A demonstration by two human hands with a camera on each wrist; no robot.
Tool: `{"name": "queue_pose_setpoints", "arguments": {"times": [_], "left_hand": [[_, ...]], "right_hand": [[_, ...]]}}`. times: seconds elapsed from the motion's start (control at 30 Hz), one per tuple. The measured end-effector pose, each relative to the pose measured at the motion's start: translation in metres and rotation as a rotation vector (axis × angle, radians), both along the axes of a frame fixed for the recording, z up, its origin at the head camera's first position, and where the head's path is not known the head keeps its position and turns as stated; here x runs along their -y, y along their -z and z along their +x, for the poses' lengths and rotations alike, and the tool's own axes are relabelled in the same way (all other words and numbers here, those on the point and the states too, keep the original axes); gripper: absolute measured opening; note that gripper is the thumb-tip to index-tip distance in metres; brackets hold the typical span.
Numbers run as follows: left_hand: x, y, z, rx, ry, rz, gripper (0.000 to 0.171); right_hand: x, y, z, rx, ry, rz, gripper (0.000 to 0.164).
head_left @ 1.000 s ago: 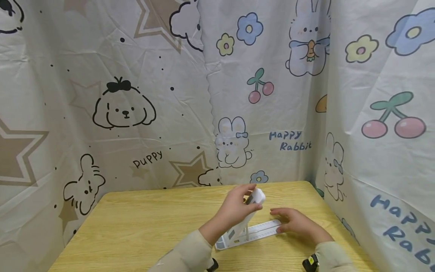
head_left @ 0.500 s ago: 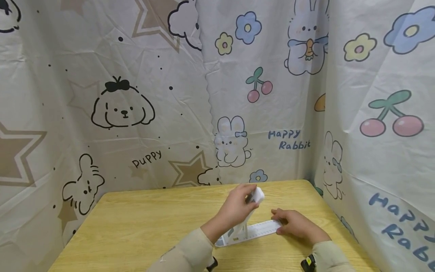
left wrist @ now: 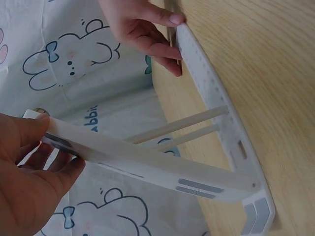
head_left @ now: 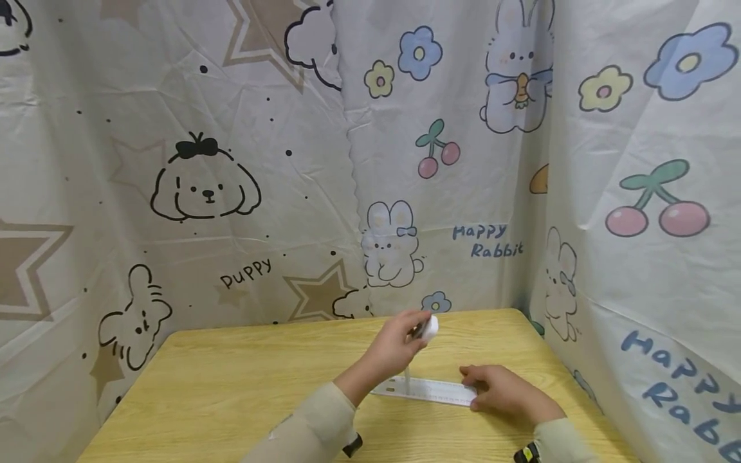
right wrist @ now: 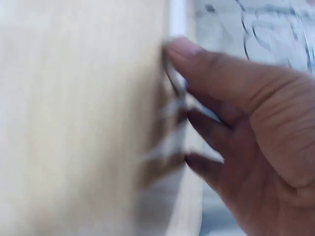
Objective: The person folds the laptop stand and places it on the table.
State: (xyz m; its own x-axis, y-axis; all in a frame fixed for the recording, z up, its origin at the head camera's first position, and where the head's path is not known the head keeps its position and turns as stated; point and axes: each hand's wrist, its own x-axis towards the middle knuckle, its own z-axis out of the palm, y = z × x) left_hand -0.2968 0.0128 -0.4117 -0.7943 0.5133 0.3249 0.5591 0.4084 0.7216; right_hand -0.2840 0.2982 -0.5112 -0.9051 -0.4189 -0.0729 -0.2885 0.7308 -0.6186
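Note:
A white folding stand (left wrist: pixel 133 152), hinged at one end, is opened into a V. In the left wrist view two thin struts (left wrist: pixel 182 123) prop its upper arm over a long base (head_left: pixel 437 391) with notched rows. Grey pads (left wrist: pixel 258 216) sit near the hinge. My left hand (head_left: pixel 395 343) grips the raised end of the arm between thumb and fingers. At the far end of the base, my right hand (head_left: pixel 505 392) pinches the edge, thumb on the near side and fingers on the far side. In the head view my left hand and forearm hide the hinge.
The stand is on a yellow wood-grain table (head_left: pixel 249 386). Behind it and to the right hang curtains (head_left: pixel 312 161) printed with cartoon animals, close along the table's edges. Both forearms wear pale sleeves (head_left: pixel 307 424), with a black wrist device (head_left: pixel 527 453) at the right cuff.
The stand has turned on the table: its right end swung toward me and its hinge end away. My left hand shifted a little left with the arm; both hands keep their hold.

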Motion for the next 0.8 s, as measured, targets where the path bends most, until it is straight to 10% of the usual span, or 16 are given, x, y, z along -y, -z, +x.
{"name": "queue_pose_setpoints", "arguments": {"times": [0.2, 0.8], "left_hand": [[-0.004, 0.000, 0.006, 0.014, 0.018, 0.019, 0.057], [0.007, 0.007, 0.000, 0.000, 0.007, 0.062, 0.056]], "right_hand": [[-0.028, -0.004, -0.006, 0.088, -0.133, -0.083, 0.047], [0.000, -0.001, 0.004, -0.067, -0.144, 0.010, 0.011]]}}
